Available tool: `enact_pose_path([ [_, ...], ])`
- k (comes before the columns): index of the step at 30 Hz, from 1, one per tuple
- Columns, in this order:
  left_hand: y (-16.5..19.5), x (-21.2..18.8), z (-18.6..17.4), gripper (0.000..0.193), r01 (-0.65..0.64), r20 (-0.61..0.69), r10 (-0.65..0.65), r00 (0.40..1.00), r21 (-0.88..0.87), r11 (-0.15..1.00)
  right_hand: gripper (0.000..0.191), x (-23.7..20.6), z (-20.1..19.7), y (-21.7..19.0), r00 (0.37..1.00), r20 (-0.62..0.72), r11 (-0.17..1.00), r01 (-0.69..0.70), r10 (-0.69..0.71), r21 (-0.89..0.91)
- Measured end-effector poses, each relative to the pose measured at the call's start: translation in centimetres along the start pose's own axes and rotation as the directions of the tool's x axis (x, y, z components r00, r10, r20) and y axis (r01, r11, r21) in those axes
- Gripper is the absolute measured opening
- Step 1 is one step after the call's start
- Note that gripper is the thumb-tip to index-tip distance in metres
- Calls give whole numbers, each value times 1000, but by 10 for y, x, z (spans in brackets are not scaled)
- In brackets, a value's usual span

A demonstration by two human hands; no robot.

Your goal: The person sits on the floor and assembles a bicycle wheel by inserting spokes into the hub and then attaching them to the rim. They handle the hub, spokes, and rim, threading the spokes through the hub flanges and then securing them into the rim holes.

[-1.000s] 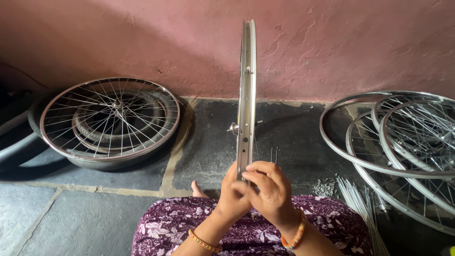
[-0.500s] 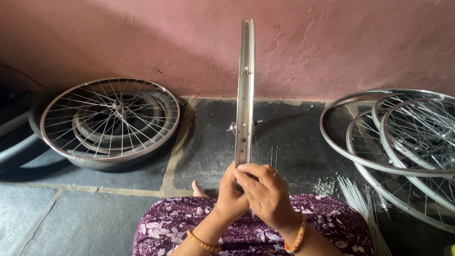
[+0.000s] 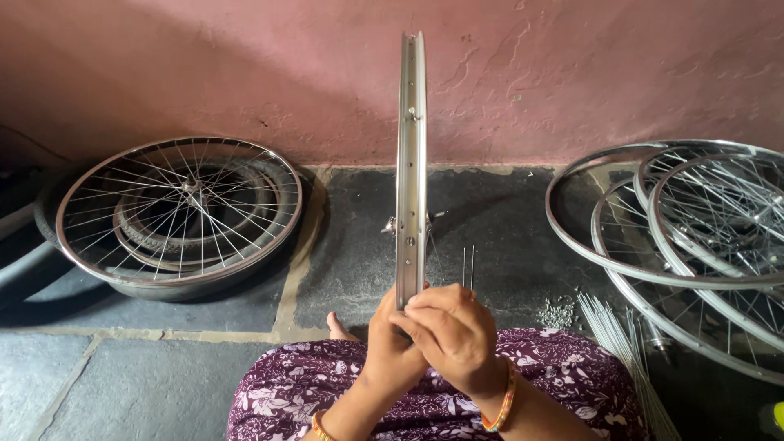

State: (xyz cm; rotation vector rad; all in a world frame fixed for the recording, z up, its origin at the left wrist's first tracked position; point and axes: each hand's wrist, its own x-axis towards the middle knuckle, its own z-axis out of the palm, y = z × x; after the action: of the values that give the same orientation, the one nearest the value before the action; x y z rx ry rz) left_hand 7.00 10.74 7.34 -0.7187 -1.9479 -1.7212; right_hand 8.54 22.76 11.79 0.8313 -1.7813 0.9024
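Shiny silver metal bicycle rim (image 3: pixel 411 163) stands upright, edge-on, centre of view, bottom edge at lap. Left hand (image 3: pixel 390 347) and right hand (image 3: pixel 453 335) clasped together around rim's lower edge. Spoked wheel on black tyre (image 3: pixel 180 214) lies flat at left, well apart. Pile of spoked rims (image 3: pixel 694 237) at right; loose bundle of thin spokes (image 3: pixel 621 343) near right knee. Pink plaster wall (image 3: pixel 572 73) behind; bare dark stone floor (image 3: pixel 506 237) around rim.

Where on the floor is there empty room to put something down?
The dark stone floor lies bare between the spoked wheel on a tyre at left and the upright silver rim that both hands grip. The grey slab at lower left is bare too. The right is crowded with stacked silver rims and loose spokes.
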Motion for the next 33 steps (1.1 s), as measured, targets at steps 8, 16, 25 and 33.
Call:
enact_pose_path([
  [8,21,3,-22,52,401,110,-386,916,-278,873,11,-42,28,118,792,-220,812,-501,570,298],
  [16,21,-2,-28,58,444,93,-434,896,-230,866,27,-94,95,193,740,52,728,-642,671,-241],
  [25,15,-8,-26,57,436,103,-424,900,-222,872,30,-59,122,153,689,-249,633,-724,681,-273],
  [33,13,-1,-29,62,474,98,-463,881,-200,858,15,-66,124,159,724,-230,664,-689,650,-291],
])
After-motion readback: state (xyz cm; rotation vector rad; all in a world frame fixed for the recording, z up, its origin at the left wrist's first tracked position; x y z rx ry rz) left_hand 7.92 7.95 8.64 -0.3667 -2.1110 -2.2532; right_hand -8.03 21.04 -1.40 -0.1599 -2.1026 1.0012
